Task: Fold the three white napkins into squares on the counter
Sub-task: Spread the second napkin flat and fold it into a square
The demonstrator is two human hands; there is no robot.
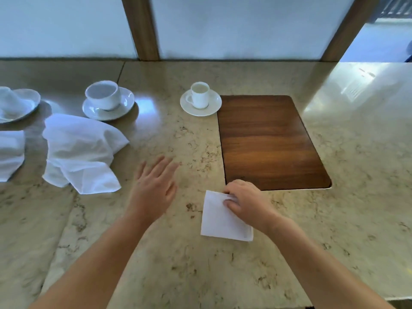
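Observation:
A folded white napkin (219,219) lies as a small square on the marble counter (356,166), near its front. My right hand (247,200) rests on the square's right side, fingers pinching its upper right edge. My left hand (153,186) hovers over bare counter to the left of the square, fingers spread, holding nothing. A crumpled white napkin (78,150) lies in a loose heap further left. Another white napkin (10,152) shows partly at the left edge, cut off by the frame.
A dark wooden board (267,139) lies just behind my right hand. Three white cups on saucers stand at the back: a small cup (200,94) beside the board, a wider cup (103,94) behind the crumpled napkin, a third cup (11,103) at far left.

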